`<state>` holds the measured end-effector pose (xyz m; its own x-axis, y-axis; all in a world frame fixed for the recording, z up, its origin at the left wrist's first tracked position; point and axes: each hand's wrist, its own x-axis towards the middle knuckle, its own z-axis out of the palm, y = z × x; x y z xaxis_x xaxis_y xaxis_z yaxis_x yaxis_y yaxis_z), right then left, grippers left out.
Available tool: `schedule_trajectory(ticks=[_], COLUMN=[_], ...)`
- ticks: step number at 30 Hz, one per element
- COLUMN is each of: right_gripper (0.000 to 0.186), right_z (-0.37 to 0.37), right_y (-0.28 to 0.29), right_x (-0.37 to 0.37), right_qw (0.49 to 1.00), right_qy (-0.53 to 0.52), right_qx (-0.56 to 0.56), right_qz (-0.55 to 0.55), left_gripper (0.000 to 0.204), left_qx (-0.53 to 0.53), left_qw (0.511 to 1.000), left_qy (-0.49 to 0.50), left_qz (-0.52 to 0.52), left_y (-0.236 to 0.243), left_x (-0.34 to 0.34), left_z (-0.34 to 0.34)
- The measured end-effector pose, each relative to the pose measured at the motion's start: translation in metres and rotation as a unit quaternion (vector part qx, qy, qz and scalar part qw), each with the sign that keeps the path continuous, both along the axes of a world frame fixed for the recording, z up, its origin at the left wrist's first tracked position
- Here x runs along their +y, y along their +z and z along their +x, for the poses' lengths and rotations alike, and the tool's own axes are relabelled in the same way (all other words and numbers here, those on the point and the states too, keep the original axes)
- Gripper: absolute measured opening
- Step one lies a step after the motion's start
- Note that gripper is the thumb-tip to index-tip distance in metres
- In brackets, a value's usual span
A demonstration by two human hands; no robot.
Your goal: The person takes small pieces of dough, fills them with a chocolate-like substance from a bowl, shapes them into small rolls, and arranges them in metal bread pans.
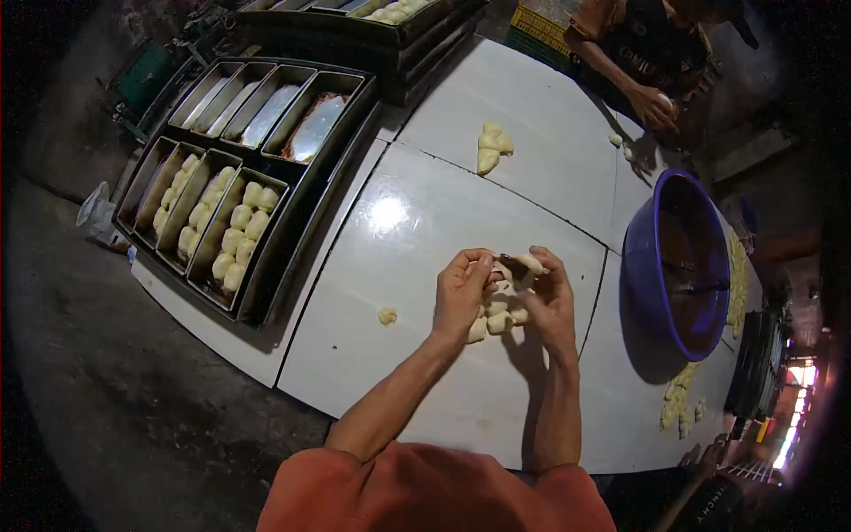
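Note:
Above the white tiled table, my left hand [461,293] and my right hand [551,306] are raised close together. Their fingers are closed on a piece of pale dough [530,263] with a dark brown bit showing at it. Part of this dough is hidden by my fingers. Just beneath my hands lie several small dough pieces [499,322] on the tabletop [425,372]. A little dough scrap [387,316] sits apart, left of my left hand.
Black loaf pans [306,257] stand at left, several holding dough balls [239,235]. A purple basin [636,297] with brown contents and dark handles stands at right, near more dough strips [678,403]. Farther off are a dough cluster [493,149] and another person's hand [653,108].

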<state>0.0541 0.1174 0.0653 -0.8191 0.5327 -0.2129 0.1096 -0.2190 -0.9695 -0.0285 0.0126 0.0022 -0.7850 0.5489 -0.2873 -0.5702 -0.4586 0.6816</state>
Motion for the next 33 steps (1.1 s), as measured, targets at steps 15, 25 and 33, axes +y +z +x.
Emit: schedule_trajectory(ticks=[15,25,33], right_gripper=[0.04,0.01,0.024], right_z=[-0.003,-0.004,0.006], right_y=[-0.022,-0.005,0.001], right_x=[0.016,0.006,-0.004], right_qw=[0.84,0.987,0.999], right_qy=[0.044,-0.04,0.008], right_qx=[0.079,0.056,0.049], right_qz=[0.535,0.144,-0.019], left_gripper=[0.036,0.027,0.022], left_qx=[0.314,0.075,-0.026], left_qw=[0.936,0.986,0.987], left_qy=[-0.096,-0.141,-0.154], left_qz=[-0.125,-0.046,-0.028], left_y=[0.031,0.034,0.037], left_x=[-0.011,-0.005,-0.017], left_z=[-0.019,-0.014,-0.026])
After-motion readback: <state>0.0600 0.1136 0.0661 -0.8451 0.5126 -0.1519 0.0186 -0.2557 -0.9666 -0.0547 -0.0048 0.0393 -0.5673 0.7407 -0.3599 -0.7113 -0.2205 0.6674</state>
